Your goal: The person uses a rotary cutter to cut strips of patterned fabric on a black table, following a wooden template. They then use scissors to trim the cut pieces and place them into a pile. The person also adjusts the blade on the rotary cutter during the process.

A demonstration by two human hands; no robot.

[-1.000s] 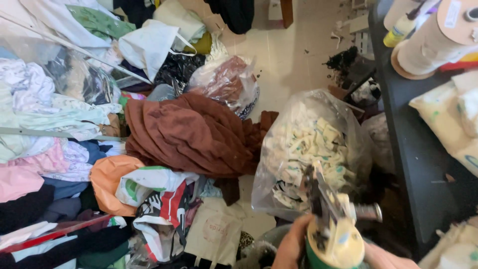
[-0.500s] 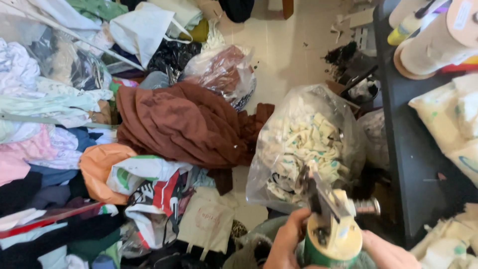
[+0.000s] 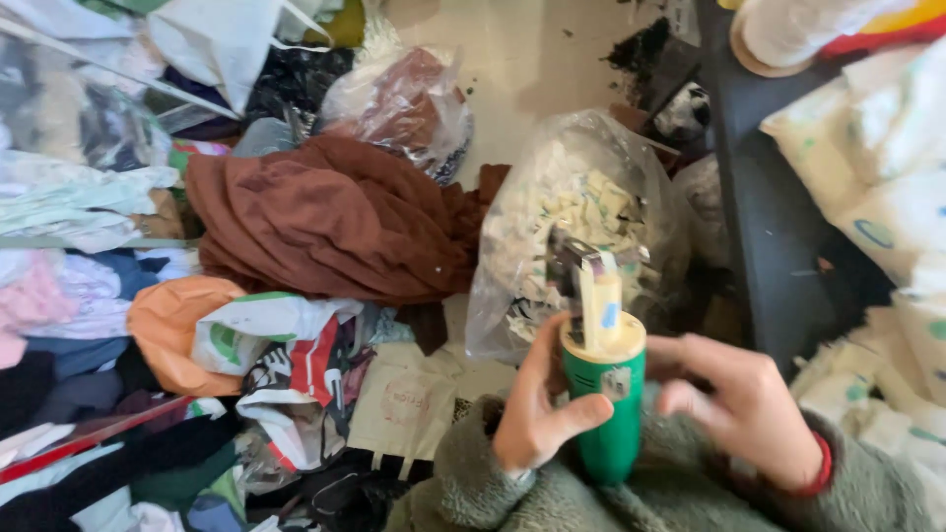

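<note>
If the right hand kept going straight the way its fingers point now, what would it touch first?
The right hand points leftward at the green tool that the left hand grips. It would most likely meet the tool's green body first; the gap looks small, though depth is hard to judge.

Blurred: right hand (image 3: 744, 409), fingers smeared, grip on green tool (image 3: 603, 394) unclear. Tool's lower end hidden behind fuzzy sleeve (image 3: 552, 493). Spool (image 3: 788, 30) cut off by top edge.
</note>
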